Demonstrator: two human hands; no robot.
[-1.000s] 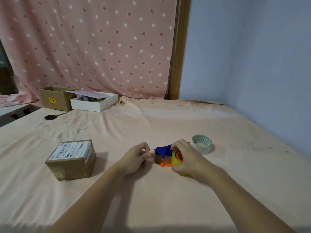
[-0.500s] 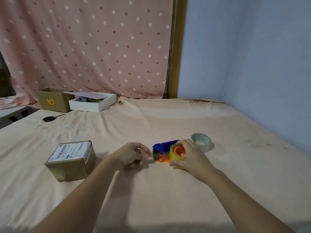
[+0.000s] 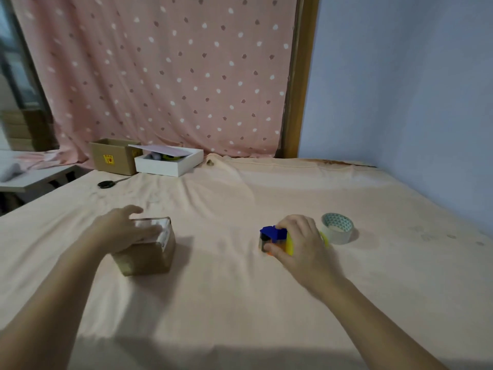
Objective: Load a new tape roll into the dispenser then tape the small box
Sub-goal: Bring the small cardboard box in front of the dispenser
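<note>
Broadly, everything rests on a wide table point(image 3: 266, 303) draped in a soft peach cloth that wrinkles and could bunch or slide under a push. Largest of the task's things is the small box point(image 3: 149, 252), a brown cardboard cube with a white printed label on top, sitting toward the left edge of the table, about midway between near and far edges. It looks light and fairly stiff, though its walls would probably dent under a hard squeeze; pressing flat on the top or clasping two opposite sides seems the sound hold. The left hand point(image 3: 125, 231) lies over its labelled top with fingers spread and not curled round anything, apparently steadying it; blur makes the exact contact hard to judge. Right of centre sits the dispenser point(image 3: 274, 236), hard, smooth plastic in blue and orange with a yellow roll seated in it, likely light and somewhat slippery, best gripped across its flat side cheeks and away from the front end, where I would expect the cutting edge. The right hand point(image 3: 301, 244) is wrapped round it, thumb on the near face, fingers over the top. Just beside it, toward the right edge, lies a spare tape roll point(image 3: 337, 228), a clear, glossy ring with a patterned cardboard core.
</note>
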